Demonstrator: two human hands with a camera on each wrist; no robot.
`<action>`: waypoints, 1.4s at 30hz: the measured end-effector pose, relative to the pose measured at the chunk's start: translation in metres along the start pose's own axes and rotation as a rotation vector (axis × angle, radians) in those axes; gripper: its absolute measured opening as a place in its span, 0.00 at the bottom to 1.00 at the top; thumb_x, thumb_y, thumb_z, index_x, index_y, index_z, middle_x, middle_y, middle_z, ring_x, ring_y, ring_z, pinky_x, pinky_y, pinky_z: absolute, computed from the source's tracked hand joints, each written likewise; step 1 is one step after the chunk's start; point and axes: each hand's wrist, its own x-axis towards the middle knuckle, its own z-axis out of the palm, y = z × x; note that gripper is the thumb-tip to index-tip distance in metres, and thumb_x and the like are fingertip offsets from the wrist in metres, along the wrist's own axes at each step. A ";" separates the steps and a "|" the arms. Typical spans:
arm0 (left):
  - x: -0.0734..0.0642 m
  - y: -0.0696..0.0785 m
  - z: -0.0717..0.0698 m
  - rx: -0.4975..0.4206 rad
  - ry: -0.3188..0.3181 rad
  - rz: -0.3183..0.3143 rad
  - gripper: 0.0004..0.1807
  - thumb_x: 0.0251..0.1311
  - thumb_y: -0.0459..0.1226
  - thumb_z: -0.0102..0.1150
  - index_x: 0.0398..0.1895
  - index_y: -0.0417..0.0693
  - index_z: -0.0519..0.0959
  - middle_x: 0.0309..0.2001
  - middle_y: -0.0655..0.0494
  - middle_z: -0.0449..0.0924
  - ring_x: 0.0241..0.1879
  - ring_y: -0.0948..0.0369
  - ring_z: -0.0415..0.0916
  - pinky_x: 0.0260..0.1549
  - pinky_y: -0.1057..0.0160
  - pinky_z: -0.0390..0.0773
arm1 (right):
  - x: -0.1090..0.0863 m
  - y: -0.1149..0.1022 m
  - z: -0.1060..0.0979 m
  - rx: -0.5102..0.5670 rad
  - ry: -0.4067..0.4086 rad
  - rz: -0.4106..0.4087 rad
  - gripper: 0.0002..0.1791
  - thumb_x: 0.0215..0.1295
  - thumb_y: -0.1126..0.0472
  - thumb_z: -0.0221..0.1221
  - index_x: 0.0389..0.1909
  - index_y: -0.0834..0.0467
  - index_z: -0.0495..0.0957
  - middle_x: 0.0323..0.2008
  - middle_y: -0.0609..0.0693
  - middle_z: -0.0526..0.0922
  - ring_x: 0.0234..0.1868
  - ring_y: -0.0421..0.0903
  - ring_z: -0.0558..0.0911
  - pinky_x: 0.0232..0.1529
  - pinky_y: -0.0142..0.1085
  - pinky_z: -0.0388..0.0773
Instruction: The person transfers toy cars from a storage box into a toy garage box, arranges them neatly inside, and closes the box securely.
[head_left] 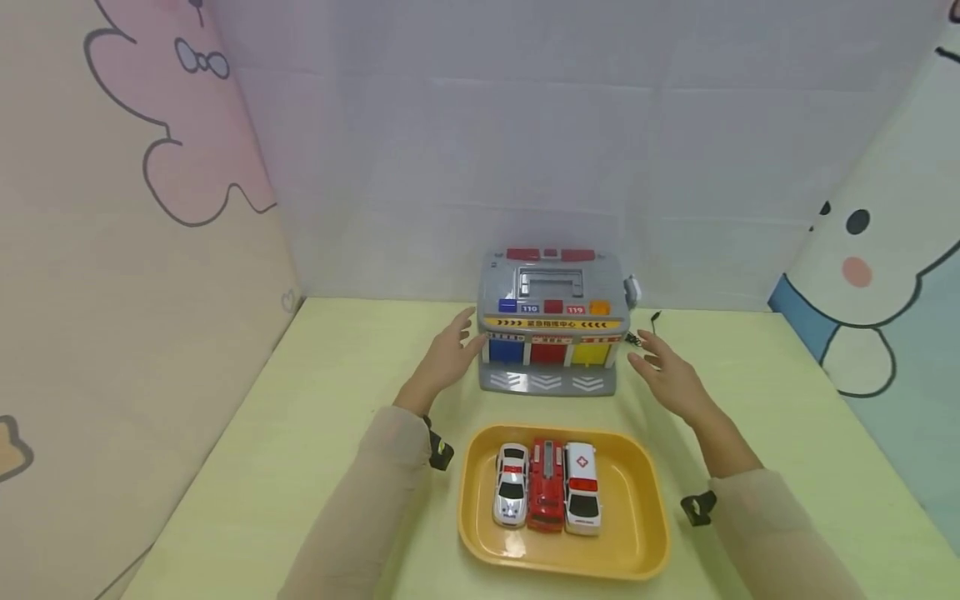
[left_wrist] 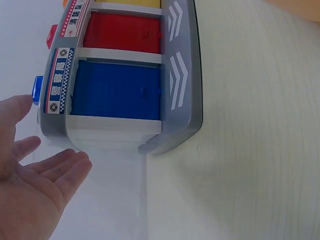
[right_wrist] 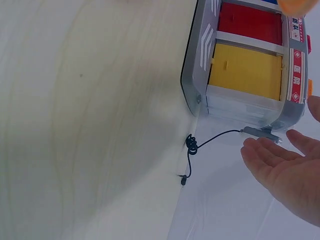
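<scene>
Right now both my hands hold nothing, one on each side of the toy garage point(head_left: 553, 315), which stands upright at the back of the table point(head_left: 315, 467). My left hand point(head_left: 447, 357) has its fingers loosely extended and the thumb apart, just beside the garage's left end; I cannot tell whether the thumb touches the blue button point(left_wrist: 37, 90). My right hand point(head_left: 670, 380) is likewise spread, near the right end, where a thin black cord point(right_wrist: 191, 144) trails from a grey piece point(right_wrist: 260, 134). Between my hands, the garage's blue door point(head_left: 506, 351), red door point(head_left: 548, 353) and yellow door point(head_left: 590, 354) face me, all three down. Nearer to me, a yellow tray point(head_left: 562, 568) holds a police car point(head_left: 512, 487), a fire truck point(head_left: 546, 487) and an ambulance point(head_left: 582, 490), lined up side by side.
</scene>
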 end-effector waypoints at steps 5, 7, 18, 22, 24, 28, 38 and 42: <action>0.008 -0.001 0.007 -0.039 -0.003 -0.003 0.33 0.73 0.47 0.50 0.76 0.53 0.53 0.69 0.41 0.63 0.65 0.45 0.65 0.59 0.47 0.70 | 0.006 -0.003 0.000 0.044 0.017 0.012 0.37 0.77 0.45 0.45 0.76 0.62 0.47 0.70 0.70 0.55 0.66 0.68 0.62 0.59 0.62 0.66; 0.011 -0.001 0.009 -0.048 0.002 0.001 0.33 0.73 0.47 0.50 0.76 0.53 0.53 0.68 0.41 0.64 0.64 0.46 0.66 0.59 0.48 0.70 | 0.009 -0.005 0.000 0.055 0.024 0.015 0.37 0.77 0.46 0.45 0.76 0.61 0.47 0.70 0.70 0.56 0.66 0.68 0.62 0.59 0.62 0.65; 0.024 0.005 0.010 -0.049 0.028 -0.026 0.32 0.73 0.50 0.48 0.75 0.50 0.56 0.67 0.37 0.65 0.64 0.47 0.67 0.59 0.47 0.70 | 0.030 -0.012 0.003 0.166 -0.012 0.040 0.39 0.76 0.47 0.48 0.77 0.59 0.43 0.71 0.71 0.53 0.68 0.69 0.58 0.64 0.60 0.60; 0.026 0.006 0.011 -0.065 0.035 -0.047 0.32 0.72 0.50 0.50 0.74 0.52 0.57 0.66 0.36 0.65 0.63 0.47 0.67 0.58 0.47 0.71 | 0.036 -0.012 0.005 0.229 -0.020 0.049 0.39 0.77 0.49 0.48 0.77 0.58 0.41 0.71 0.70 0.53 0.69 0.67 0.58 0.65 0.58 0.61; 0.028 0.007 0.012 -0.074 0.037 -0.057 0.31 0.71 0.50 0.51 0.73 0.53 0.58 0.66 0.36 0.65 0.63 0.46 0.67 0.58 0.46 0.71 | 0.038 -0.012 0.006 0.257 -0.023 0.052 0.39 0.77 0.50 0.48 0.77 0.58 0.40 0.71 0.70 0.53 0.69 0.66 0.59 0.65 0.57 0.61; 0.028 0.010 0.012 -0.096 0.039 -0.076 0.31 0.70 0.51 0.52 0.72 0.55 0.59 0.66 0.37 0.66 0.63 0.46 0.67 0.57 0.46 0.72 | 0.040 -0.013 0.007 0.304 -0.028 0.060 0.39 0.77 0.51 0.48 0.78 0.58 0.38 0.70 0.71 0.54 0.67 0.67 0.62 0.65 0.57 0.60; 0.031 0.011 0.010 -0.156 0.063 -0.070 0.27 0.69 0.49 0.55 0.68 0.56 0.66 0.63 0.41 0.70 0.61 0.46 0.69 0.54 0.46 0.74 | 0.050 -0.020 0.007 0.405 -0.037 0.073 0.41 0.76 0.49 0.49 0.77 0.61 0.39 0.69 0.73 0.54 0.69 0.66 0.58 0.66 0.56 0.59; 0.034 0.011 0.012 -0.151 0.065 -0.066 0.27 0.68 0.49 0.56 0.68 0.56 0.67 0.65 0.44 0.68 0.61 0.47 0.69 0.54 0.47 0.74 | 0.055 -0.021 0.006 0.462 -0.029 0.096 0.39 0.76 0.48 0.47 0.76 0.61 0.41 0.67 0.73 0.58 0.69 0.65 0.58 0.66 0.57 0.58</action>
